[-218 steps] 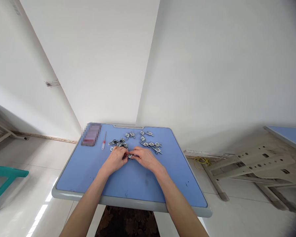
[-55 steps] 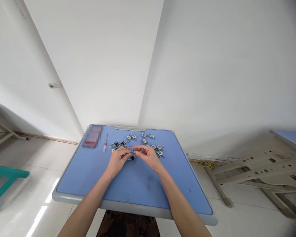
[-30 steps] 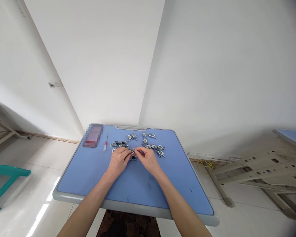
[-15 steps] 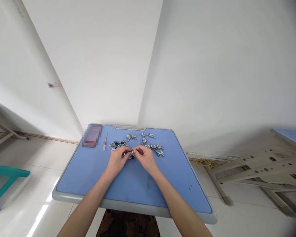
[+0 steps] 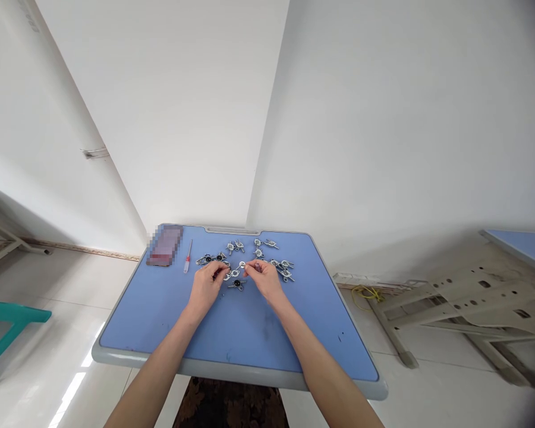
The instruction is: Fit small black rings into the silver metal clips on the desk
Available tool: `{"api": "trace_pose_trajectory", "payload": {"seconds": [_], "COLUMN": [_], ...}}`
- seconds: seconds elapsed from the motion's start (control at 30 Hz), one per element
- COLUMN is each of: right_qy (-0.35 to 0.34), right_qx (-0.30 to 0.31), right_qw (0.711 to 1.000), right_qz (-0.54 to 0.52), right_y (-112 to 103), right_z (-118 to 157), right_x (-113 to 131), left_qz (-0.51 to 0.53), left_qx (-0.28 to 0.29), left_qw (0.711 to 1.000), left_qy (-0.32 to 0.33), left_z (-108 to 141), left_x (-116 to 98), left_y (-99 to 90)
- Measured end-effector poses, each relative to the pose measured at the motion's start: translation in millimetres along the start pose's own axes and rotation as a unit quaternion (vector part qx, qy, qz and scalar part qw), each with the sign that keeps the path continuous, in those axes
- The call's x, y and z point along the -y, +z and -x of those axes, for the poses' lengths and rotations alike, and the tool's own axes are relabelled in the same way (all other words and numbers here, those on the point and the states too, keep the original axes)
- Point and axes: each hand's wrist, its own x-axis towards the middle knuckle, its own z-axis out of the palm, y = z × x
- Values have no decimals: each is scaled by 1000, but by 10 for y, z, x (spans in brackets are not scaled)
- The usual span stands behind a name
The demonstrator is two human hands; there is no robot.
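R hand: pinched on small round metal pc, 1-2 o'clock of flat plate; fingertip hold prob. due to pc size. L hand: fingers curled, near-closed, plate's 9 o'clock; grip cannot be confirmed. Blk-centred part at 6; screwdriver at 10, prob. for hand clearance.

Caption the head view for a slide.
Right hand pinching a metal piece near the left hand, with more metal parts and a screwdriver on a blue desk.

Forearms are bare; the dark clothing has brownish blotches.
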Motion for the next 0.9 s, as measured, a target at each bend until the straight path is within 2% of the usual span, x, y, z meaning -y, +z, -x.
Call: {"api": "trace_pose_trajectory", "payload": {"seconds": [0.07,0.2,0.37,0.63,0.9], "right_qy": [-3,-4,-17,-25,-29], "right_qx": [14,38,37,25,21], "right_qw": [999,985,974,962,959], "right_qz": [48,169,222,271,280], "right_y": [-2,12,36,63,-12], "right_z": [-12,-38,-62,-46,-50], "right_x": [-19,-61,-82,-72,-85], "left_qz": [-25,-147,-225,-250,-270], "left_qx": [13,64,118,92,95], "left_qw": [1000,986,964,961,953], "left_qy": [-6,46,75,80,100], "left_z": [-4,-1,2,3,19], "left_x": [30,101,154,134,153], "left_y": [4,43,106,48,22]}}
